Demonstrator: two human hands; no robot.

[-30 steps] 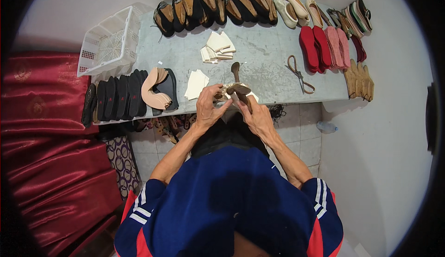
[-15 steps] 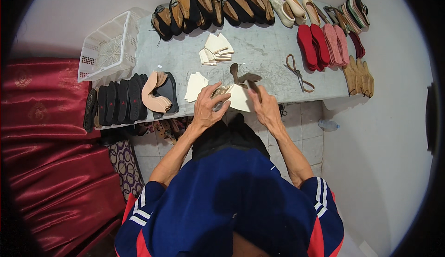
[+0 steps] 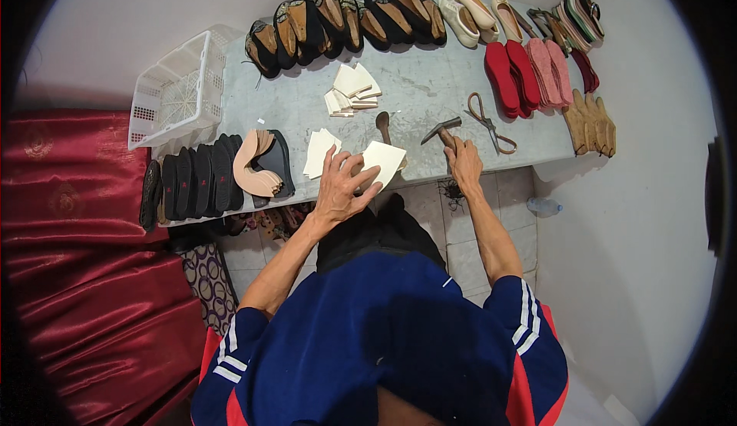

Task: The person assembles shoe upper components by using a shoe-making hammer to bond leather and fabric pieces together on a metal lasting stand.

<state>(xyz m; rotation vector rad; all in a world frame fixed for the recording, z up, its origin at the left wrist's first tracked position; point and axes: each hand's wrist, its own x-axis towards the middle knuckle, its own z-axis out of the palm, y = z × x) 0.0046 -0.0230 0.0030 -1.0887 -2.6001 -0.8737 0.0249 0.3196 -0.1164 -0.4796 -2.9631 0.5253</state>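
Observation:
My right hand (image 3: 464, 163) is closed round the wooden handle of a hammer (image 3: 444, 130), its dark metal head pointing away from me over the table's near edge. My left hand (image 3: 343, 188) has its fingers and thumb on a cream sheet piece (image 3: 383, 159), gripping it at the table edge. Behind that piece stands a dark brown tool with a rounded end (image 3: 383, 123); its lower part is hidden. Beside my left fingers lie more cream pieces (image 3: 318, 153), and farther back rests a loose pile of cream pieces (image 3: 353, 88).
Scissors (image 3: 491, 125) lie right of the hammer. Black shoes (image 3: 330, 19) line the grey table's (image 3: 269, 100) back edge, with red insoles (image 3: 507, 80) at right. A white basket (image 3: 180, 92), black soles (image 3: 201, 176) and beige curved strips (image 3: 257, 165) occupy the left.
The hammer has moved right, away from the cream piece, with my right hand. My left hand keeps hold of the piece, which now lies turned and slightly farther left.

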